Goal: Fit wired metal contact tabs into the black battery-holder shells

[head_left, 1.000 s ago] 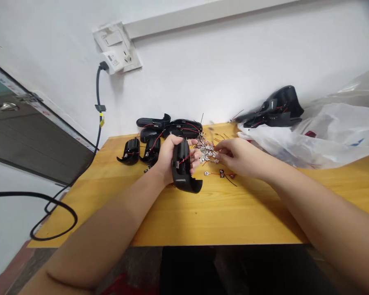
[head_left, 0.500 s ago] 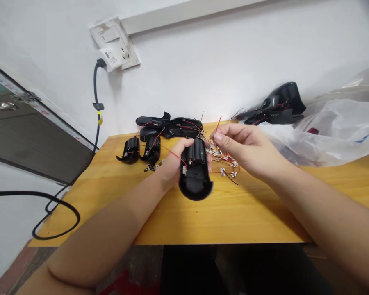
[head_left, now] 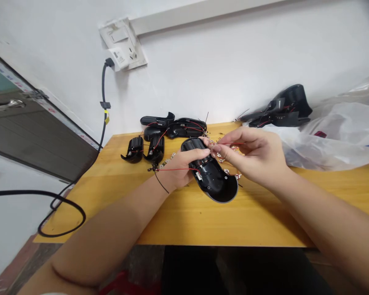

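My left hand (head_left: 186, 166) is wrapped round a black plastic housing (head_left: 213, 178) with ribbed battery bays at its far end, tilted so its rounded end points down and right. From a small white connector inside it, a red wire (head_left: 178, 169) runs left across my wrist. My right hand (head_left: 249, 153) pinches another thin red wire (head_left: 232, 143) close to the housing's far right edge; its tip is hidden by the fingers. Just beyond that hand, small metal contact tabs (head_left: 224, 159) with red wires lie on the table.
Several similar black housings (head_left: 186, 130) stand at the back left, with wires attached. More black parts (head_left: 279, 108) lie against the wall beside a clear plastic bag (head_left: 335, 135). A black cable (head_left: 103, 86) hangs from the wall socket (head_left: 123, 45) at the table's left.
My left hand has turned the housing, its rounded end swinging right. My right hand has brought the red wire down to the housing's edge, from upright to nearly level.
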Demonstrator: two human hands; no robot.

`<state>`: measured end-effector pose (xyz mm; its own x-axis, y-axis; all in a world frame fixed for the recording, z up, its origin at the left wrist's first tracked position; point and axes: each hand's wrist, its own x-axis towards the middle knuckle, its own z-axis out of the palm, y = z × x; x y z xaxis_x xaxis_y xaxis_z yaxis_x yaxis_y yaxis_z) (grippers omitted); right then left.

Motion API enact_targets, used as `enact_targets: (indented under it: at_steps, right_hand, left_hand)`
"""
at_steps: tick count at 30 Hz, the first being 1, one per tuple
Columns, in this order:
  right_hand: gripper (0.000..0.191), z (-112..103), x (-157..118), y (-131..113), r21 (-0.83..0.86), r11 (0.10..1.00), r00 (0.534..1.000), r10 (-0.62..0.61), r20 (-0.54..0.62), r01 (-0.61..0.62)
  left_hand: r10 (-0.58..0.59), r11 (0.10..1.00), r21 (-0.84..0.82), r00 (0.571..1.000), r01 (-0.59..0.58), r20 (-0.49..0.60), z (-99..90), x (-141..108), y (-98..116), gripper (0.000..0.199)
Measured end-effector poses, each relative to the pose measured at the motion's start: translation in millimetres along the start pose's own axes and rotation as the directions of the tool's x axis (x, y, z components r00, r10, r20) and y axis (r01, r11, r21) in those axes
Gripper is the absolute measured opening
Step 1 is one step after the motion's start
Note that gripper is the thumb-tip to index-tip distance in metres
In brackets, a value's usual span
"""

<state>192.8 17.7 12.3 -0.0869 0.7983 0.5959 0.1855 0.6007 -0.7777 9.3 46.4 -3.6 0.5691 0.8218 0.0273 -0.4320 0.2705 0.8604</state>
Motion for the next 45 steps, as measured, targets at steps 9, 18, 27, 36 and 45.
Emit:
enact_targets:
  at_steps: [9, 18, 27, 36, 45]
  right_hand:
    - [0.007, -9, 3, -3, -0.208, 0.975, 0.985, -0.043, 0.168, 0.077]
    - [0.050, -16, 12, -4, 0.018, 0.734, 0.619, 0.559, 0.551, -0.679]
    - [0.030, -15, 13, -6, 0.233, 0.580, 0.606, 0.609, 0.512, -0.780]
    - [0.027, -16, 10, -16, 0.034, 0.908, 0.844, 0.373, 0.385, -0.417]
    - [0.022, -14, 8, -12, 0.029, 0.939, 0.881, 0.310, 0.357, -0.343]
  left_hand:
    - [0.103, 0.974, 0.212, 0.990, -0.080, -0.099, 8.1, 1, 5, 0.032]
    - [0.422, 0.455, 0.812, 0.891, -0.367, 0.166, 9.8, -15, 3, 0.015]
    - [0.487, 0.468, 0.763, 0.850, -0.446, 0.199, 12.6, -15, 3, 0.019]
    - [0.508, 0.609, 0.575, 0.826, -0.546, 0.246, 8.3, -9, -2, 0.058]
    - [0.556, 0.627, 0.530, 0.805, -0.571, 0.209, 15.9, -12, 2, 0.060]
